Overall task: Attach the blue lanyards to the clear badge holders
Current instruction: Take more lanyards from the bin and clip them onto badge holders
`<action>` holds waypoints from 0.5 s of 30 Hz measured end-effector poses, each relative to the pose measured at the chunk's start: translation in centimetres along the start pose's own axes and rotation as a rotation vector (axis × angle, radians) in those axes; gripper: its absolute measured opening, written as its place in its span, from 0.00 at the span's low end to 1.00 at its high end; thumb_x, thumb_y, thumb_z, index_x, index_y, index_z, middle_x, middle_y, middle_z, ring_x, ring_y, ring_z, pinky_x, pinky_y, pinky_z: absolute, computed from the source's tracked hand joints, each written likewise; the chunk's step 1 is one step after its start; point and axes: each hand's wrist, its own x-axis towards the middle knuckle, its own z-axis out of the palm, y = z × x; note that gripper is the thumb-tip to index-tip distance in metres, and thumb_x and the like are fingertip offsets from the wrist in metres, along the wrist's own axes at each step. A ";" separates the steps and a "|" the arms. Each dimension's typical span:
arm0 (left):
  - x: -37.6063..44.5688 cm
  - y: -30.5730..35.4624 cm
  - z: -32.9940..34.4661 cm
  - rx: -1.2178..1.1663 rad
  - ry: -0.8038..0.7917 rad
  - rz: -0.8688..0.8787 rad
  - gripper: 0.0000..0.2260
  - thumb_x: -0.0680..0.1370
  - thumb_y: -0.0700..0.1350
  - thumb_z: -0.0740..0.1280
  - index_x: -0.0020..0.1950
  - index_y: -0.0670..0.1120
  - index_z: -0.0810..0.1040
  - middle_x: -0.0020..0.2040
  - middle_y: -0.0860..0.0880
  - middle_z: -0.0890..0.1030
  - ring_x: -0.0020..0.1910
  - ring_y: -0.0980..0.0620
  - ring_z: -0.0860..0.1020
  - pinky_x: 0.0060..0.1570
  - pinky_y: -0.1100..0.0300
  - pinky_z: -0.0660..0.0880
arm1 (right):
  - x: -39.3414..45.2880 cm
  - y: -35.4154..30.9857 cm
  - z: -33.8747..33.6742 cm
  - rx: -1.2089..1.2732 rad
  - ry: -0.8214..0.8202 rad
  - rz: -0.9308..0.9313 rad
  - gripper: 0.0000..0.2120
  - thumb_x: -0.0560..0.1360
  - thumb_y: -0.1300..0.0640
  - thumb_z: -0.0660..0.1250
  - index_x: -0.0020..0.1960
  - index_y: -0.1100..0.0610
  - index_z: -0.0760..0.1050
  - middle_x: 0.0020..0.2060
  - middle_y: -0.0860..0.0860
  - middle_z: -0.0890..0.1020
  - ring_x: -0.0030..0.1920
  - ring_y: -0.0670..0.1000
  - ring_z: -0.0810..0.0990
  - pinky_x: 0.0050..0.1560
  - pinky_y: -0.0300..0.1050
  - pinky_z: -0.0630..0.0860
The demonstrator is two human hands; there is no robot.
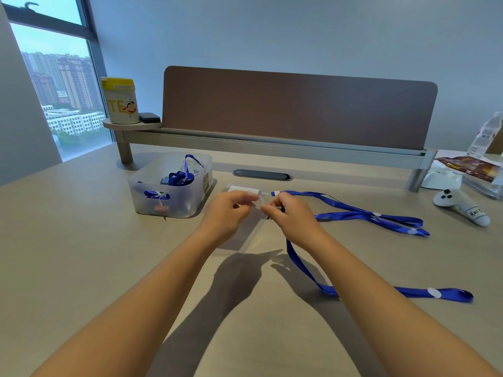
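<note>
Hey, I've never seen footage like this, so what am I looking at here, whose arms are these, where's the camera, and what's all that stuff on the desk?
There is no machine here: these are a person's two bare arms, filmed by one wide-angle camera worn on the head, looking forward and down.

The left hand pinches the top of a clear badge holder. The right hand has its fingers curled on the clip end of a blue lanyard, which trails across the desk toward the right. The two are being joined; whether the clip is on yet is hidden by the fingers.

Beyond the hands another lanyard lies on the desk. To the left a clear bin holds more lanyards. On the far right lie a white controller, a bottle and a snack bag.
</note>
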 end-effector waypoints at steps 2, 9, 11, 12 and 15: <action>0.1 0.0 0.0 0.011 0.021 0.013 0.13 0.79 0.38 0.58 0.62 0.41 0.75 0.61 0.41 0.78 0.58 0.46 0.74 0.57 0.56 0.73 | 0.0 -0.1 0.0 0.064 -0.027 0.033 0.13 0.78 0.51 0.58 0.36 0.54 0.68 0.32 0.49 0.72 0.33 0.46 0.68 0.35 0.37 0.66; 0.2 -0.1 -0.2 0.110 0.065 0.132 0.14 0.78 0.36 0.58 0.63 0.41 0.74 0.60 0.39 0.76 0.52 0.49 0.71 0.52 0.58 0.72 | -0.1 -0.7 -0.7 0.478 -0.128 0.241 0.20 0.80 0.52 0.51 0.33 0.57 0.70 0.27 0.51 0.66 0.28 0.47 0.63 0.30 0.39 0.63; 0.2 -0.1 -0.3 0.119 0.064 0.169 0.14 0.78 0.35 0.59 0.63 0.41 0.74 0.56 0.38 0.78 0.51 0.45 0.73 0.54 0.53 0.74 | -0.2 -0.8 -0.9 0.598 -0.149 0.294 0.19 0.80 0.55 0.50 0.34 0.58 0.70 0.26 0.51 0.66 0.28 0.48 0.64 0.31 0.39 0.64; 0.2 -0.1 -0.3 0.113 0.065 0.182 0.14 0.78 0.35 0.58 0.63 0.41 0.74 0.55 0.38 0.78 0.50 0.46 0.73 0.53 0.53 0.74 | -0.2 -0.8 -1.0 0.636 -0.161 0.306 0.18 0.80 0.57 0.50 0.35 0.58 0.70 0.27 0.51 0.67 0.28 0.48 0.65 0.31 0.40 0.65; 0.3 -0.1 -0.3 0.071 0.064 0.200 0.14 0.78 0.35 0.58 0.62 0.40 0.74 0.55 0.39 0.78 0.49 0.50 0.71 0.47 0.62 0.72 | -0.2 -0.8 -1.1 0.690 -0.205 0.291 0.14 0.79 0.60 0.52 0.39 0.58 0.71 0.29 0.52 0.70 0.30 0.48 0.68 0.34 0.40 0.69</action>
